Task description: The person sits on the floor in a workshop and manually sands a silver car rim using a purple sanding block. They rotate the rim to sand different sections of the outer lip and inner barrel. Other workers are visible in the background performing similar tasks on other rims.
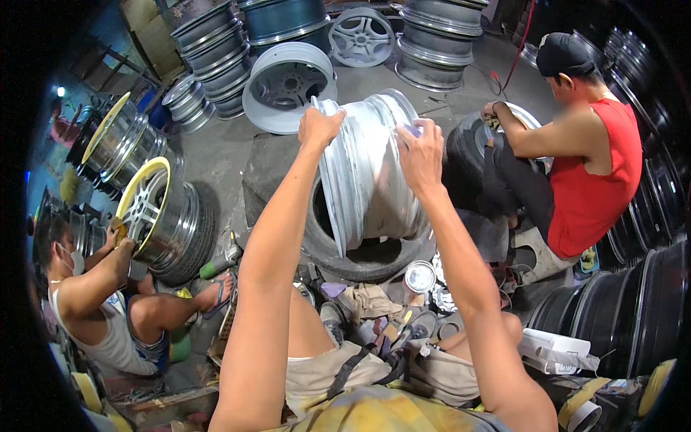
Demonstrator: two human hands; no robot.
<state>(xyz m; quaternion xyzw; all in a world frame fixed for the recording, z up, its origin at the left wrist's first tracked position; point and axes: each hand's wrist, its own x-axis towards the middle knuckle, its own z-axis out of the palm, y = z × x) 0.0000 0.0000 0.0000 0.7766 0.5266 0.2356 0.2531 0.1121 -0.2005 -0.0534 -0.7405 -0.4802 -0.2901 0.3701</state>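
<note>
A silver-grey wheel rim [374, 162] stands on edge in front of me, resting on a black tire [367, 270] that lies flat on the floor. My left hand [321, 128] is closed over the top of the wheel rim's left lip. At the upper right of the barrel, my right hand [422, 153] pinches a small purple pad [415, 131] against the metal. Pale, patchy smears cover the barrel. My fingertips partly hide the pad.
A round can [419, 276], rags [371, 301] and loose scraps lie before my knees. At left, one co-worker [101, 302] handles a yellow-lipped wheel [147, 205]; at right, another in red [601, 169] bends over a wheel on a tire. Stacked rims [439, 43] stand behind.
</note>
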